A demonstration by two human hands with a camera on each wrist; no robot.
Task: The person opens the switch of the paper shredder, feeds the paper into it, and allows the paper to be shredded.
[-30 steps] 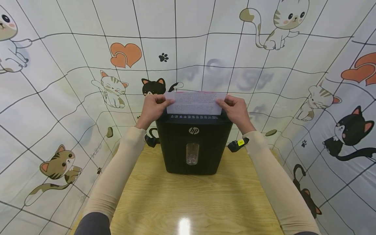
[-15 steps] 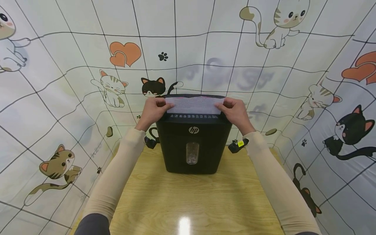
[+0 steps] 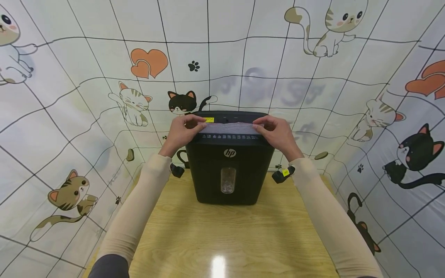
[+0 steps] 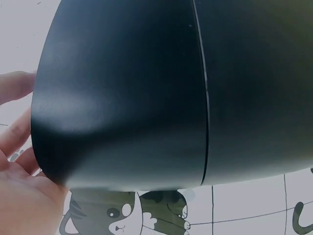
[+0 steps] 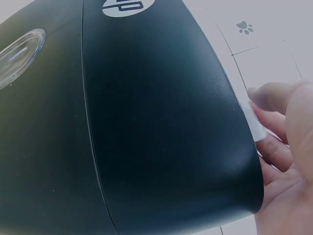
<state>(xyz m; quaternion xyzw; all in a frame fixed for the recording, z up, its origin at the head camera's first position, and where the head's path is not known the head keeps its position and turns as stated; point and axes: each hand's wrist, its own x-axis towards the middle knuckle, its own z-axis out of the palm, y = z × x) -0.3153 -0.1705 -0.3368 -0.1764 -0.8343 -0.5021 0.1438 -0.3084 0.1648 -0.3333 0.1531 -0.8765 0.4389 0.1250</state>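
A black HP paper shredder [image 3: 228, 166] stands upright on the wooden table, shown in the head view. A printed sheet of paper [image 3: 229, 128] sits in its top slot, with a low strip still showing above it. My left hand [image 3: 184, 131] pinches the paper's left end between thumb and fingers. At the other end my right hand [image 3: 276, 133] pinches the right edge. In the right wrist view a white corner of the paper [image 5: 254, 123] shows by the fingers. The shredder's side hides the left fingertips in the left wrist view.
The wooden table [image 3: 227, 239] runs in front of the shredder. A cat-print sheet wall [image 3: 243, 58] rises behind and at both sides. Shreds show through the shredder's small window [image 3: 228, 180]. A black cable [image 3: 182, 156] curls at its left.
The paper has sunk down into the shredder slot, so a much shorter strip shows. Both hands have followed it slightly down and inward. The shredder's top and yellow label are now uncovered.
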